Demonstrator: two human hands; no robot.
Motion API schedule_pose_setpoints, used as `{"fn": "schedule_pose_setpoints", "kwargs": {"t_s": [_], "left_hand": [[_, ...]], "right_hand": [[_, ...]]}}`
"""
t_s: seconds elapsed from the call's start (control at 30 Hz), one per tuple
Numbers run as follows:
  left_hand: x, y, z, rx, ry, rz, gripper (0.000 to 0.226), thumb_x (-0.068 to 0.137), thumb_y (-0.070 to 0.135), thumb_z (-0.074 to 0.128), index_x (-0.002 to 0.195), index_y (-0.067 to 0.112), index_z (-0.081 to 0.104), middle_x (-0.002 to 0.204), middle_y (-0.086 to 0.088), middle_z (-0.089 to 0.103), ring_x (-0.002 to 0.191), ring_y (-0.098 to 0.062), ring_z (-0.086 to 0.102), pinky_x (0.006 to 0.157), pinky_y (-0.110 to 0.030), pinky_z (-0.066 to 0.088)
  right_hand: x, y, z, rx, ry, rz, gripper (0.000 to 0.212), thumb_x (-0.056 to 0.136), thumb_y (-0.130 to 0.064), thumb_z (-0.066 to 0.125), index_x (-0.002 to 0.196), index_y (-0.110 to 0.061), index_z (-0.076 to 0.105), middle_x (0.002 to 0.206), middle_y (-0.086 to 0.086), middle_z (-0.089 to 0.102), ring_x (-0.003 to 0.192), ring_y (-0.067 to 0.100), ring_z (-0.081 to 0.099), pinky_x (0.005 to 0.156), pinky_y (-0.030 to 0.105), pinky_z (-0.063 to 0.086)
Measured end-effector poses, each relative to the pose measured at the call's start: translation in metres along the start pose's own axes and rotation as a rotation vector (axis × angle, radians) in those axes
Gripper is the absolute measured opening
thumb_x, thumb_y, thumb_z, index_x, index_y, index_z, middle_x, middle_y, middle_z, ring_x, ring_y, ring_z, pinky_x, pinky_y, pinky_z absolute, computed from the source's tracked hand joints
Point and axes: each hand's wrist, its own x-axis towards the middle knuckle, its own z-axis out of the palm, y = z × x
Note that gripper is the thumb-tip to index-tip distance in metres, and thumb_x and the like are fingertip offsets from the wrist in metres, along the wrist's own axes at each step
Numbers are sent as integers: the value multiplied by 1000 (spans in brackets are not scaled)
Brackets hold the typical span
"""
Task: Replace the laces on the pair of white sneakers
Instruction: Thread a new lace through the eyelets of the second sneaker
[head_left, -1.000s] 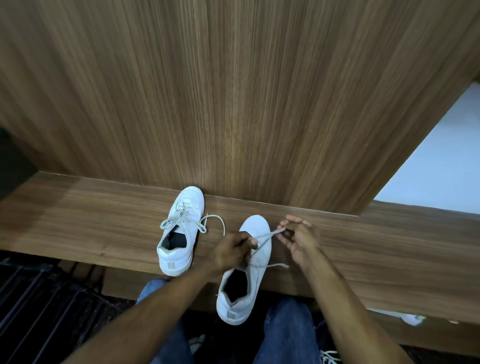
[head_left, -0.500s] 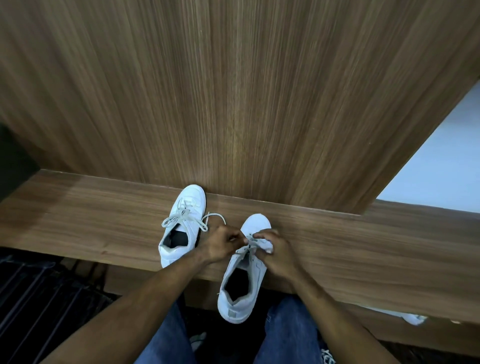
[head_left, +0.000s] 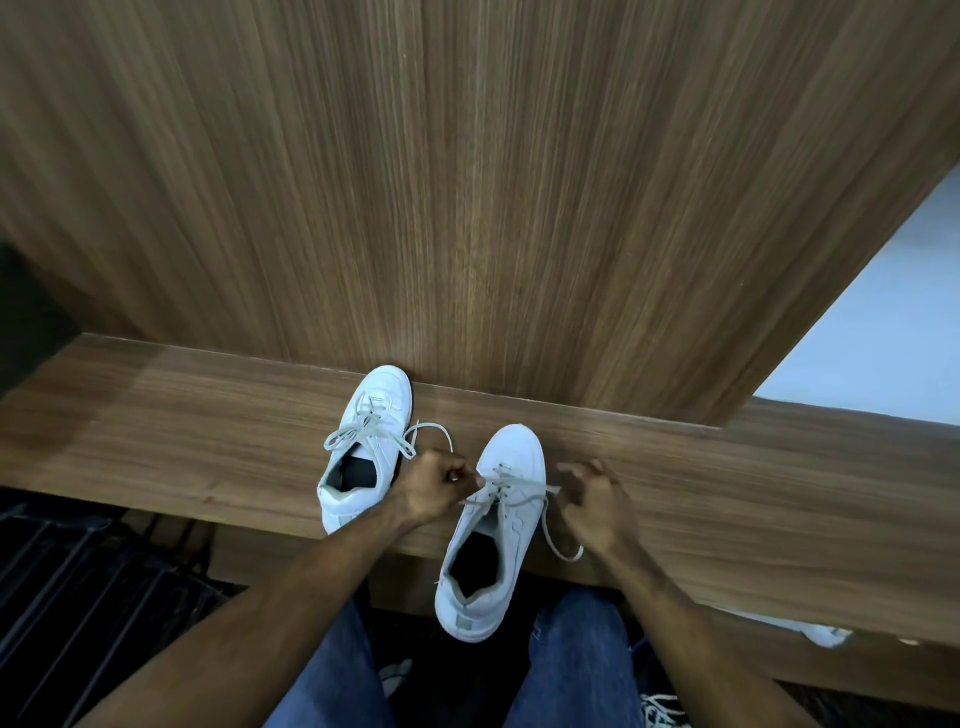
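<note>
Two white sneakers stand on a wooden ledge (head_left: 208, 457), toes toward the wall. The left sneaker (head_left: 366, 447) has a tied white lace with one loose end trailing right. The right sneaker (head_left: 498, 525) hangs its heel over the ledge's front edge. Its white lace (head_left: 519, 493) crosses the upper eyelets. My left hand (head_left: 439, 486) pinches the lace's left end beside the tongue. My right hand (head_left: 597, 506) grips the right end, and a slack loop hangs below it.
A tall wood-grain panel (head_left: 467, 182) rises right behind the ledge. A pale floor (head_left: 883, 338) shows at the right. Dark slats (head_left: 93, 597) lie lower left. My jeans-clad knees (head_left: 576, 665) sit under the ledge, with another white object (head_left: 826, 634) at lower right.
My hands were together over the right sneaker's laces; they have pulled apart, the right hand moving right and drawing the lace taut across the shoe.
</note>
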Motion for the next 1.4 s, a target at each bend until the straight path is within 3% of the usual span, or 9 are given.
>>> {"fn": "schedule_pose_setpoints", "kwargs": {"t_s": [0.17,0.27,0.47,0.6,0.7,0.87,1.07,1.2,1.4], "left_hand": [[1,11,12,142,5,70,8,82,30,72,77,24,76,64,11,66,60,3,56,63,-24,45],[-2,11,13,142,33,64,11,81,30,72,74,22,73,61,10,64,56,4,52,60,-25,44],[-12,-3,14,264,-73,-57,19,73,39,77,84,25,69,74,10,64,68,-4,57,66,-25,46],[-13,-7,17,196,-32,-131,27,79,22,71,56,23,59,55,12,59,56,-3,55,54,-16,41],[-11,-12,16,54,-10,-213,33,78,23,73,47,23,61,50,5,62,50,-13,59,57,-28,48],[-12,-13,16,-72,-16,-255,28,82,14,71,55,18,64,50,-1,63,49,-17,60,56,-31,49],[-13,-16,17,-172,-4,-312,17,82,18,74,77,2,71,61,-8,66,51,-17,58,55,-27,48],[-12,-17,19,-172,-4,-343,11,82,19,74,74,12,72,64,-6,65,54,-17,59,58,-27,47],[-14,-14,16,-212,-21,-383,16,81,17,73,82,1,71,65,-7,65,51,-14,56,55,-25,44]], "right_hand": [[-8,-35,17,174,-165,-316,35,88,-16,60,122,-25,64,118,-7,65,111,10,57,92,26,46],[-7,-44,21,216,-120,-235,20,92,-18,59,104,-25,73,100,-7,73,93,11,65,80,33,51],[-8,-32,20,249,-117,-56,28,86,-13,57,103,-26,75,81,-10,73,68,5,62,70,30,53],[-12,-29,23,302,-145,-53,11,87,-25,65,91,-26,76,73,-12,72,64,0,62,66,29,52],[-14,-35,28,253,-138,-42,10,85,-30,65,82,-26,74,64,-14,66,60,1,59,63,28,50],[-17,-47,37,66,-128,-64,17,79,-36,55,86,-28,68,82,-2,72,79,20,66,70,35,54],[-21,-50,41,29,-90,-84,14,84,-30,57,88,-22,68,88,-1,72,81,22,66,70,34,52],[-24,-48,43,165,-79,-57,10,84,-25,60,84,-21,69,84,-5,73,78,16,67,70,34,53],[-25,-54,47,79,-96,-94,13,84,-26,57,88,-21,67,91,-2,72,85,21,67,76,36,53]]}}
